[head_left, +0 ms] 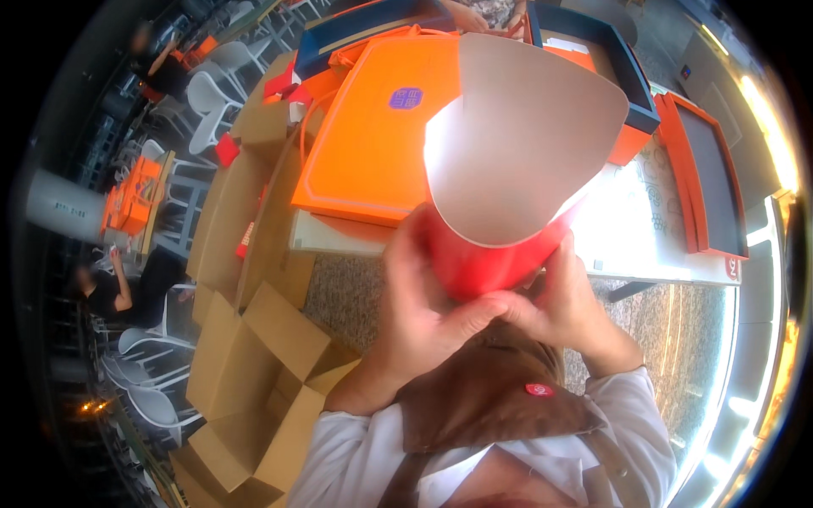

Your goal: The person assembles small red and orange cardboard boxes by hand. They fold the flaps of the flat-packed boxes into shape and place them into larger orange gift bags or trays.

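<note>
In the head view, the left hand (419,300) and the right hand (563,296) are both holding a red container (521,161). The palms are bracing its lower wall from left and right, and the thumbs are meeting at the near side of its base. The grip is spreading only as wide as the narrow bottom; some fingertips are hiding behind the wall. The container is tilting so that its wide, curving mouth is facing up toward the wearer and showing a pale, smooth inside. It is sitting in the hands in front of the brown apron (500,398), above the near edge of the white table (618,237).

Just beyond it to the left, a flat orange bag (364,140) is lying on the table, the container partly covering its right side. On the far side, a dark blue tray (320,44) is standing to the left and another blue tray (646,114) to the right, while another person's hand (464,17) is resting between them. On the right, a shallow orange tray (716,182) with a grey inside is lying near the table's end.

To the near left, a cardboard box (224,360) is standing with its flaps spread. Farther left, white chairs (206,95) are standing, and a person in black (140,292) is sitting.
</note>
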`<state>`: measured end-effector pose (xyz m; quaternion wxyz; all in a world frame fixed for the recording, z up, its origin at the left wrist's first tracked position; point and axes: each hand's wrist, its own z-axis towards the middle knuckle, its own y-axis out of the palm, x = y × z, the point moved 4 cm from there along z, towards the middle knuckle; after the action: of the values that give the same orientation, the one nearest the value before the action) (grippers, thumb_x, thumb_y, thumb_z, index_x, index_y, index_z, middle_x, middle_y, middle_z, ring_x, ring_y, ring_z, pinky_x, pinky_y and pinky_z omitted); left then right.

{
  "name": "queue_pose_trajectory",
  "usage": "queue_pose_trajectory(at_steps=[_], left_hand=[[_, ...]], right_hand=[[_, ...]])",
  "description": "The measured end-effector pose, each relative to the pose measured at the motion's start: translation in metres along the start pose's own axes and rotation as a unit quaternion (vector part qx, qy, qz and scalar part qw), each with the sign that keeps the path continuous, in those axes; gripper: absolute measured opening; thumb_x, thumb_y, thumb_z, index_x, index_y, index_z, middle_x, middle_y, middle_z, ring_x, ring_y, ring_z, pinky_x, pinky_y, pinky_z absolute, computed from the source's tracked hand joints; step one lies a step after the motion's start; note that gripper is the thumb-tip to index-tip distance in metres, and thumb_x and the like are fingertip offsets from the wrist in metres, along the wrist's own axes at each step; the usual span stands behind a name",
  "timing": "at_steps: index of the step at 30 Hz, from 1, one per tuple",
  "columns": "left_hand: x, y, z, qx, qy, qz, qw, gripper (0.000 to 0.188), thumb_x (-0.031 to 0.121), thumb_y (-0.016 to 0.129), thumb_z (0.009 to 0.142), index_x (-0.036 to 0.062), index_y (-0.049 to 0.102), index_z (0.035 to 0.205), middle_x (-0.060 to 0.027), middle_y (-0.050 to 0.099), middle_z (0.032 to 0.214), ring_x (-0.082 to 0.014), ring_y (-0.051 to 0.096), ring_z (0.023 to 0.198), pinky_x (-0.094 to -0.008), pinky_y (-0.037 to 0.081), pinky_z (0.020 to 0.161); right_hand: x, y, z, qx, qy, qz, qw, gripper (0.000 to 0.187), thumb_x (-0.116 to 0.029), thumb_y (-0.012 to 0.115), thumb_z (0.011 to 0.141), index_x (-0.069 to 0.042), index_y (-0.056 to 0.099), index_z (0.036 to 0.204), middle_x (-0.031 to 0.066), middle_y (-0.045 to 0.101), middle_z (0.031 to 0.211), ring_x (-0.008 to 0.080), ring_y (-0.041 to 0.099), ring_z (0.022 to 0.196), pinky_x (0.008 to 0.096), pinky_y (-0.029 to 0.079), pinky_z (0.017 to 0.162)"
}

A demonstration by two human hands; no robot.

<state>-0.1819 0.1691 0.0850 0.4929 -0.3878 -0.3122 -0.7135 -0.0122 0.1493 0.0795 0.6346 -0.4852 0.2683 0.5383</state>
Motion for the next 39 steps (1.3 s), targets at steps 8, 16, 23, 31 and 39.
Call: queue_pose_trajectory(at_steps=[8, 16, 23, 31, 39], left_hand=[[-0.001, -0.004, -0.017, -0.028, -0.131, 0.006, 0.991, 0.074, 0.017, 0.082, 0.081, -0.0042, 0.038, 0.137, -0.0176, 0.052, 0.132, -0.0254, 0.054, 0.122, -0.0394, 0.045, 0.101], [0.003, 0.001, -0.011, -0.079, -0.143, -0.008, 0.987, 0.077, 0.038, 0.081, 0.082, -0.0030, 0.046, 0.137, -0.0181, 0.054, 0.129, -0.0285, 0.057, 0.116, -0.0381, 0.046, 0.099], [0.005, -0.012, -0.009, -0.062, 0.035, 0.213, 0.974, 0.073, 0.036, 0.085, 0.079, -0.0031, 0.052, 0.131, -0.0194, 0.056, 0.125, -0.0345, 0.062, 0.107, -0.0399, 0.050, 0.090], [0.001, 0.011, -0.014, -0.049, -0.109, 0.055, 0.991, 0.073, 0.014, 0.084, 0.080, -0.0041, 0.041, 0.137, -0.0171, 0.058, 0.126, -0.0243, 0.060, 0.115, -0.0375, 0.051, 0.093], [-0.012, 0.001, -0.005, 0.012, -0.018, 0.100, 0.995, 0.073, 0.012, 0.082, 0.081, -0.0045, 0.040, 0.138, -0.0170, 0.059, 0.127, -0.0239, 0.062, 0.114, -0.0367, 0.052, 0.093]], right_hand=[[-0.015, 0.011, 0.002, -0.126, -0.040, -0.026, 0.991, 0.083, -0.014, 0.077, 0.079, 0.005, 0.031, 0.145, 0.0278, 0.049, 0.135, 0.0434, 0.057, 0.117, 0.0455, 0.047, 0.098], [-0.004, 0.014, 0.003, -0.136, -0.061, -0.016, 0.989, 0.085, -0.019, 0.081, 0.076, 0.001, 0.036, 0.144, 0.0231, 0.049, 0.136, 0.0394, 0.054, 0.123, 0.0450, 0.044, 0.102], [0.000, 0.015, 0.005, -0.087, -0.018, -0.012, 0.996, 0.096, -0.020, 0.083, 0.073, 0.004, 0.028, 0.149, 0.0264, 0.046, 0.139, 0.0423, 0.051, 0.126, 0.0457, 0.044, 0.103], [0.001, 0.016, 0.003, -0.056, -0.043, -0.097, 0.993, 0.101, -0.016, 0.081, 0.073, 0.007, 0.021, 0.151, 0.0305, 0.045, 0.139, 0.0467, 0.051, 0.122, 0.0467, 0.046, 0.100], [-0.001, 0.027, 0.005, 0.036, -0.127, -0.173, 0.976, 0.098, -0.013, 0.081, 0.074, 0.009, 0.023, 0.151, 0.0336, 0.043, 0.139, 0.0500, 0.050, 0.123, 0.0485, 0.047, 0.099]])
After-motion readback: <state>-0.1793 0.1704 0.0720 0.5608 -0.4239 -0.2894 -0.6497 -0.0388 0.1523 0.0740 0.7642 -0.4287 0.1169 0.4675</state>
